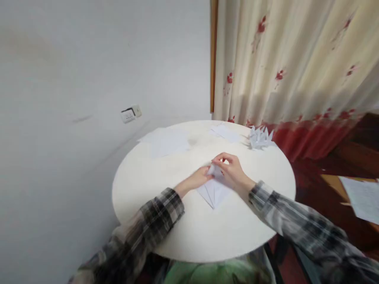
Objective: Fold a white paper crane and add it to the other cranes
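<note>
Folded paper lies between the fingers, left hand gripping its left edge, right hand pinching its far end.

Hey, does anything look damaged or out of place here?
Yes, the wall socket: a dark strip, perhaps a gap, edges its top, unlike the plate beside it. On the table, I see nothing spilled.
</note>
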`<state>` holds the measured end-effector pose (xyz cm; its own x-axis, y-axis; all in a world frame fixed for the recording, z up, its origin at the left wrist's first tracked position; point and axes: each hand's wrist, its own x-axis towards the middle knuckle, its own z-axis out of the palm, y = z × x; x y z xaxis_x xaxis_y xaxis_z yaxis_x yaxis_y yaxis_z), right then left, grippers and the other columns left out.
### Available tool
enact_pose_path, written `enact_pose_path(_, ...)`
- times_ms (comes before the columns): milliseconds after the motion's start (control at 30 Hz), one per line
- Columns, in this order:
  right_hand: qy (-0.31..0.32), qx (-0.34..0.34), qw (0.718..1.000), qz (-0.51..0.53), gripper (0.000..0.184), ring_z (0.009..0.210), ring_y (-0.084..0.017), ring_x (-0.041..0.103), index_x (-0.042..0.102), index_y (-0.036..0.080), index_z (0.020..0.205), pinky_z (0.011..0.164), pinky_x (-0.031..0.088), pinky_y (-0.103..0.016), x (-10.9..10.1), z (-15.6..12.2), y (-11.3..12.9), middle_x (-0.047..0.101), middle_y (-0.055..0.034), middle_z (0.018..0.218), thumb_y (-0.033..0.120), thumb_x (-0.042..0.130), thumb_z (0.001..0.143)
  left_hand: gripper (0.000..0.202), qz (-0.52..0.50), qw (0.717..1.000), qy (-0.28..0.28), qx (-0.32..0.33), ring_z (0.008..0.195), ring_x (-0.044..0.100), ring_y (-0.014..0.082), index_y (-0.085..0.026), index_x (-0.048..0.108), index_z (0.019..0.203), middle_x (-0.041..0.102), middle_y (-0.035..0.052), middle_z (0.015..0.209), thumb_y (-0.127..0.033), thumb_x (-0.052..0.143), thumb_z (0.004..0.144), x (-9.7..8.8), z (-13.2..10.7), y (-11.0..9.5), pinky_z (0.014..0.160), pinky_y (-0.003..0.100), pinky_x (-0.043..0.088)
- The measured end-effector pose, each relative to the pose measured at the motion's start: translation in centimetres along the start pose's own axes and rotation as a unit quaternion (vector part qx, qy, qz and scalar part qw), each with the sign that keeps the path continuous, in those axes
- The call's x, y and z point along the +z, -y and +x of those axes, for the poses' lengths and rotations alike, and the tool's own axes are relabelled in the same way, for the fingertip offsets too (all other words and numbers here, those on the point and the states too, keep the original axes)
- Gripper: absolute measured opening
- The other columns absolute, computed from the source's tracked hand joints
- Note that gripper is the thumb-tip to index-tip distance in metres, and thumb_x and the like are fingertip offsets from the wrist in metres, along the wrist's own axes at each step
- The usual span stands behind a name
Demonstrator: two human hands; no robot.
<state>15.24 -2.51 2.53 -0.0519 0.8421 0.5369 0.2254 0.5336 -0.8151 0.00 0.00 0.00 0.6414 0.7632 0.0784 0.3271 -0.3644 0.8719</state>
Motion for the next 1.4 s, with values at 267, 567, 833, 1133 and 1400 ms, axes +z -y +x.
enact_pose_path(267, 0.001, -0.013, 1.000, -0.015, 0.016, 0.063, -0.013, 0.054, 0.065, 0.018, 0.065, 0.059, 0.039, -0.025, -0.3, -0.1, 0.3, 0.064, -0.0009, 0.066, 0.032, 0.065, 0.072, 0.023, -0.001, 1.000, 0.002, 0.004, 0.093, 0.056, 0.0193, -0.011, 0.061, 0.089, 0.065, 0.0028, 0.095, -0.004, 0.049, 0.071, 0.1, 0.0, 0.1, 0.091, 0.033, 0.039)
enact_pose_path(567, -0.018, 0.044, 0.997, 0.056, 0.021, 0.047, -0.009, 0.045, 0.061, 0.017, 0.064, 0.045, 0.036, -0.023, -0.2, -0.2, 0.8, 0.058, 0.0008, 0.062, 0.036, 0.068, 0.068, 0.023, -0.006, 1.000, 0.004, 0.006, 0.091, 0.057, 0.0187, -0.011, 0.060, 0.090, 0.066, 0.0030, 0.094, -0.004, 0.048, 0.073, 0.3, 0.0, 0.3, 0.089, 0.033, 0.041)
enact_pose_path(833, 0.006, 0.047, 0.998, 0.050, 0.028, 0.045, -0.009, 0.043, 0.058, 0.017, 0.065, 0.044, 0.035, -0.023, -0.3, -0.2, 1.3, 0.054, 0.0016, 0.057, 0.043, 0.061, 0.073, 0.025, -0.003, 1.000, 0.006, 0.015, 0.092, 0.058, 0.0190, -0.011, 0.061, 0.094, 0.066, 0.0037, 0.096, -0.004, 0.048, 0.073, 0.2, 0.0, 0.2, 0.089, 0.033, 0.042)
enact_pose_path(1133, 0.091, 0.025, 0.995, -0.024, 0.021, 0.056, -0.010, 0.045, 0.064, 0.016, 0.068, 0.055, 0.034, -0.023, -0.9, 0.4, -0.4, 0.057, 0.0018, 0.060, 0.037, 0.069, 0.065, 0.037, 0.011, 1.000, -0.020, 0.020, 0.107, 0.053, 0.0211, -0.013, 0.058, 0.104, 0.060, 0.0055, 0.115, -0.003, 0.052, 0.069, 0.1, 0.2, 0.8, 0.098, 0.036, 0.035)
enact_pose_path(1400, 0.046, 0.023, 0.998, -0.023, 0.017, 0.057, -0.010, 0.045, 0.064, 0.016, 0.063, 0.056, 0.034, -0.023, -0.2, 0.1, -0.8, 0.057, 0.0018, 0.060, 0.032, 0.065, 0.069, 0.020, 0.019, 1.000, -0.009, 0.000, 0.092, 0.058, 0.0198, -0.011, 0.061, 0.088, 0.066, 0.0030, 0.095, -0.007, 0.055, 0.069, 0.0, 0.1, 0.5, 0.089, 0.033, 0.042)
